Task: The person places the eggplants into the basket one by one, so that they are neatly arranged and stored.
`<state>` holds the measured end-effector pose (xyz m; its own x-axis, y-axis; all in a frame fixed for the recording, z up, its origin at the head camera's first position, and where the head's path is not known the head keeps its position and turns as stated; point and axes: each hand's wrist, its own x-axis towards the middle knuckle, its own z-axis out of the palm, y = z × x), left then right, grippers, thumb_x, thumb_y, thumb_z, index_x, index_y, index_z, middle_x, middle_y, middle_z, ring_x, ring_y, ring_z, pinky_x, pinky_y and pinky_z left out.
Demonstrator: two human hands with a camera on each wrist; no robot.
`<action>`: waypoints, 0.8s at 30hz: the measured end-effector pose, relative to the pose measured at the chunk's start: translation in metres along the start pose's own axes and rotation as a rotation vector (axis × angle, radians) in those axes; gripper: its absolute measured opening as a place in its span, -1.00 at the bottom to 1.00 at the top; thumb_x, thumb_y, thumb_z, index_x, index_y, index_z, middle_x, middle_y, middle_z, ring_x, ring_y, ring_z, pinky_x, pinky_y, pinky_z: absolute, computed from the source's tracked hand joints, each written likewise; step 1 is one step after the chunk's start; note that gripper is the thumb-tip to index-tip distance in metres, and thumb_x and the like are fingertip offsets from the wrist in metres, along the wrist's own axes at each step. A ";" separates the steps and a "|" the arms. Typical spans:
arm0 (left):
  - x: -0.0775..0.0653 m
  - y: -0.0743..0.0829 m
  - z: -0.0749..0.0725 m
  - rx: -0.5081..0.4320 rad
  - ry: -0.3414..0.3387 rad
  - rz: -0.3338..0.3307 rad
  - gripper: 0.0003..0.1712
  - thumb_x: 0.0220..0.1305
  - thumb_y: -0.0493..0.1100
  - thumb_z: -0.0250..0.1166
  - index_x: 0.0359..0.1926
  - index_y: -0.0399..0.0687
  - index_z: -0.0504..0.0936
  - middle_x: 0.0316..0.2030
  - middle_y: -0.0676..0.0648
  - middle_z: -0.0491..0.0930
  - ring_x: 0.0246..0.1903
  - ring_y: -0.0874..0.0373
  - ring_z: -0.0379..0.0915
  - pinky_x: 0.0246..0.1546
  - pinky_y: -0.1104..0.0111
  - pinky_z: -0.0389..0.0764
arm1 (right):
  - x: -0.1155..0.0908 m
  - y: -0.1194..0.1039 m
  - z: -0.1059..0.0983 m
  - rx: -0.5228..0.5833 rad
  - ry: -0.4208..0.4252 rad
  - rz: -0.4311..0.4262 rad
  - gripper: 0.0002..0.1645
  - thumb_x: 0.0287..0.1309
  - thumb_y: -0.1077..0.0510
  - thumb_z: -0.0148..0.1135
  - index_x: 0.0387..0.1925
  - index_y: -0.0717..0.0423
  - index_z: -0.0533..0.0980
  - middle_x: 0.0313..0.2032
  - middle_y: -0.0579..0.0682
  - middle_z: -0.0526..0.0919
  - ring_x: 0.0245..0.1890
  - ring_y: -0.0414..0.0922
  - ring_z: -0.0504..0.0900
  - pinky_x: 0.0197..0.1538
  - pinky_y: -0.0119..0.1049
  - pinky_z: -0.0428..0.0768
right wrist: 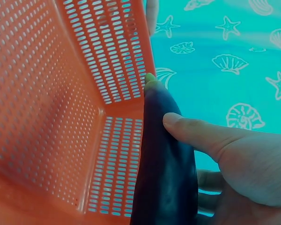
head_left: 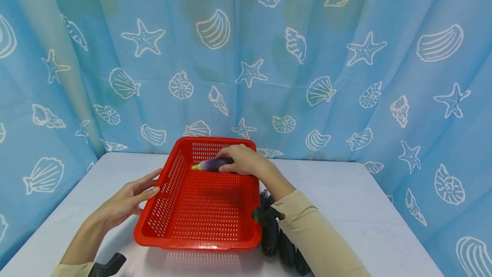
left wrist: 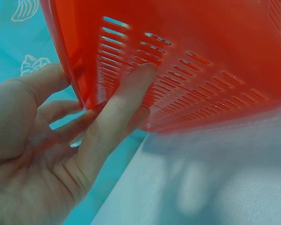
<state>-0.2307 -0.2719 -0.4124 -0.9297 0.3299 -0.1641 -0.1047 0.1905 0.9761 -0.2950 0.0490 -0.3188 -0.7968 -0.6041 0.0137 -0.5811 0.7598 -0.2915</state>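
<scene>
My right hand (head_left: 240,159) grips a dark purple eggplant (head_left: 211,165) over the back part of a red plastic basket (head_left: 207,243). The eggplant's pale green tip points left. In the right wrist view, my thumb presses on the eggplant (right wrist: 166,159) from one side, and the fingers behind it are partly hidden. With the basket tilted, my left hand (head_left: 124,200) holds its left rim. The left wrist view shows my left fingers (left wrist: 114,112) against the slotted outer wall. Whether the eggplant touches the basket floor, I cannot tell.
Several more eggplants (head_left: 270,238) lie on the white table (head_left: 330,191) right of the basket, partly covered by my right forearm. A blue curtain (head_left: 246,110) with white shells and starfish hangs behind the table and along its sides.
</scene>
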 end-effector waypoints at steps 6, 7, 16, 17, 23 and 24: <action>0.001 -0.001 0.000 0.004 0.001 0.011 -0.27 0.28 -0.04 0.07 0.38 0.35 -0.06 0.31 -0.17 0.16 0.02 -0.04 0.47 -0.25 -0.06 0.57 | 0.009 -0.005 0.003 0.034 -0.010 -0.017 -0.50 0.07 -0.06 0.21 0.09 -0.10 0.45 0.00 -0.11 0.56 -0.12 -0.19 0.47 0.06 -0.23 0.49; 0.001 -0.001 0.000 -0.001 0.003 0.007 -0.27 0.28 -0.04 0.08 0.38 0.36 -0.05 0.31 -0.16 0.17 0.02 -0.04 0.47 -0.25 -0.07 0.57 | 0.010 -0.006 0.003 0.038 -0.014 -0.022 -0.50 0.08 -0.06 0.21 0.09 -0.10 0.45 0.00 -0.12 0.56 -0.12 -0.19 0.48 0.05 -0.24 0.49; 0.004 -0.001 0.000 -0.019 0.002 -0.013 -0.29 0.27 -0.03 0.09 0.37 0.41 -0.02 0.29 -0.12 0.21 0.03 -0.04 0.46 -0.23 -0.06 0.57 | 0.022 -0.011 0.009 0.063 -0.057 -0.031 -0.53 0.08 -0.05 0.21 0.07 -0.12 0.47 -0.04 -0.13 0.56 -0.13 -0.18 0.43 0.02 -0.25 0.43; 0.004 -0.001 0.000 -0.015 -0.001 -0.009 -0.28 0.28 -0.03 0.08 0.37 0.41 -0.03 0.29 -0.12 0.21 0.03 -0.04 0.46 -0.24 -0.06 0.57 | 0.023 -0.011 0.011 0.070 -0.059 -0.025 -0.53 0.08 -0.05 0.22 0.07 -0.12 0.47 -0.04 -0.12 0.56 -0.13 -0.18 0.42 0.03 -0.24 0.43; 0.002 -0.002 -0.001 0.004 -0.003 0.012 -0.28 0.29 -0.03 0.07 0.38 0.38 -0.06 0.30 -0.17 0.18 0.01 -0.04 0.48 -0.25 -0.06 0.58 | 0.033 -0.011 0.022 0.081 -0.091 0.017 -0.51 0.03 -0.06 0.25 0.05 -0.11 0.49 -0.06 -0.12 0.58 -0.14 -0.17 0.45 0.08 -0.24 0.47; 0.001 -0.002 -0.001 0.003 -0.002 0.011 -0.28 0.29 -0.03 0.07 0.38 0.38 -0.06 0.30 -0.17 0.18 0.00 -0.03 0.49 -0.25 -0.06 0.58 | 0.034 -0.011 0.024 0.073 -0.100 0.024 -0.51 0.03 -0.06 0.26 0.05 -0.11 0.49 -0.07 -0.12 0.59 -0.14 -0.17 0.46 0.08 -0.24 0.47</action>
<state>-0.2322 -0.2729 -0.4140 -0.9301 0.3335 -0.1539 -0.0938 0.1895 0.9774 -0.3116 0.0141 -0.3378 -0.7876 -0.6098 -0.0888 -0.5456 0.7570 -0.3596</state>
